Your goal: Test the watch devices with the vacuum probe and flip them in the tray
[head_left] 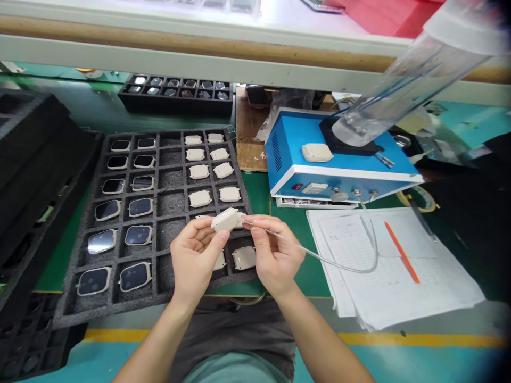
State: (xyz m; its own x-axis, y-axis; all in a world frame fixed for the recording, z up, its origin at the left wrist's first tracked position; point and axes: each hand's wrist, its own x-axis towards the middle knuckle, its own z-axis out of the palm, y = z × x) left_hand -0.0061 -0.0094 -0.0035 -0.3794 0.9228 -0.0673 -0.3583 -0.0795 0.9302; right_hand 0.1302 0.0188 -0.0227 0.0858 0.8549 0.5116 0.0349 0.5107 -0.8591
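Note:
My left hand (198,250) pinches a cream watch case (225,219) above the right part of a dark foam tray (164,296). Between the fingers of my right hand (277,250) is the end of a clear thin tube (331,261), its tip close to the case's right side; whether they touch I cannot tell. The tube curves back to a blue box (327,138). Watches with dark screens (136,276) fill the tray's two left columns. Cream cases (199,199) lie in its two right columns, and the upper middle compartments hold nothing.
Papers with an orange stick (402,252) lie at the right. Another cream case (316,152) rests on the blue box, beside a clear cylinder (399,85). Stacked black trays (32,143) stand at the left. A shelf edge (199,53) crosses above, with a small black tray (175,103) beneath.

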